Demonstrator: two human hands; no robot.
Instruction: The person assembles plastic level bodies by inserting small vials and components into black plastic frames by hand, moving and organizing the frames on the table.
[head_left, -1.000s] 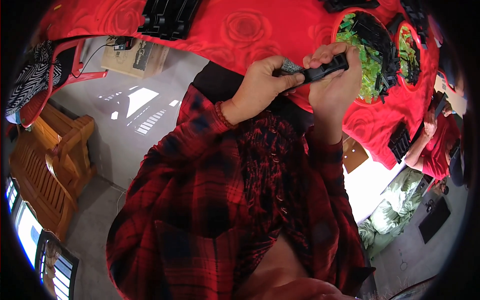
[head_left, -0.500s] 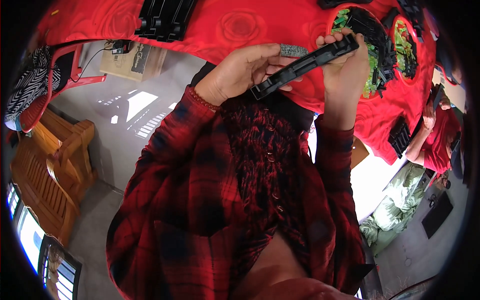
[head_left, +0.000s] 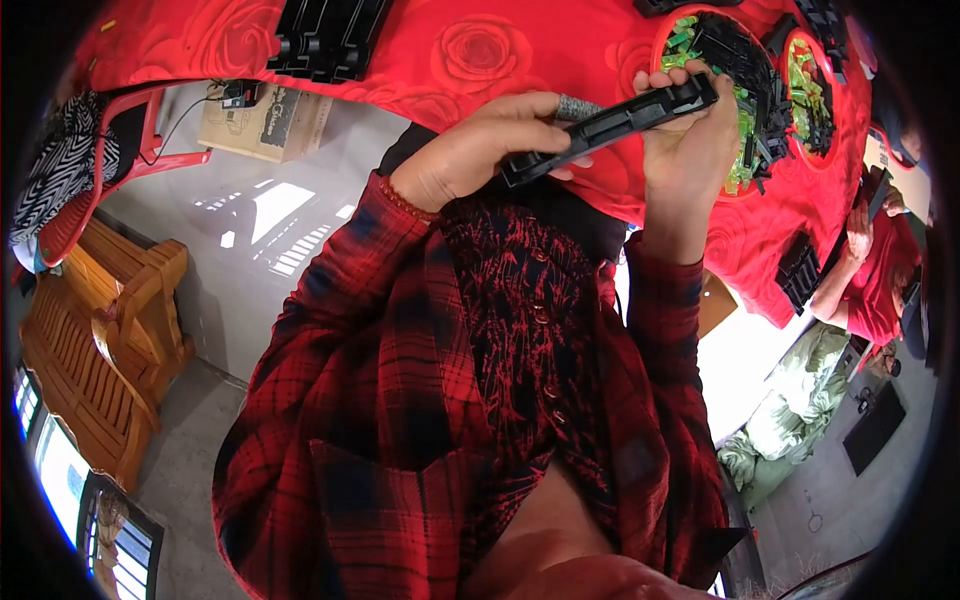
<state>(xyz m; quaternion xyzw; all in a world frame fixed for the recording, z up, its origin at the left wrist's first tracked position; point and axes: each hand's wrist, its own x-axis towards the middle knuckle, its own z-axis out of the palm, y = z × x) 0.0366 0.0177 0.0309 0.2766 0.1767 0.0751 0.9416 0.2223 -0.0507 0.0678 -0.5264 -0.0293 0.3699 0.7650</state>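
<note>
Evidently, the step in hand is a two-handed handling of the black plastic strip (head_left: 622, 126), so places here are given from that strip. Up and to its left, a group of longer black pieces (head_left: 330, 40) lies on the red-clothed bench (head_left: 420, 62). At the strip's left end, the left hand (head_left: 478, 147) has its thumb laid along the near face and its other fingers behind, pinching that end. A grey, speckled band (head_left: 578, 107) sits just behind the strip there; whether it is a finger wrap or a loose piece is hard to tell. The strip itself hangs in the air between both hands, on a slant, right end higher, its ribbed hollow side largely in sight. At its right end, the right hand (head_left: 685, 145) grasps it, fingers curled over from behind. Beyond that end lies a heap of small green and black pieces (head_left: 757, 95). For good handling, the right-hand grip should serve as the steady anchor, while the left thumb presses evenly and stays clear of the hollow. Light pressure at both ends seems wise, since a twist could bend so slender a strip.
</note>
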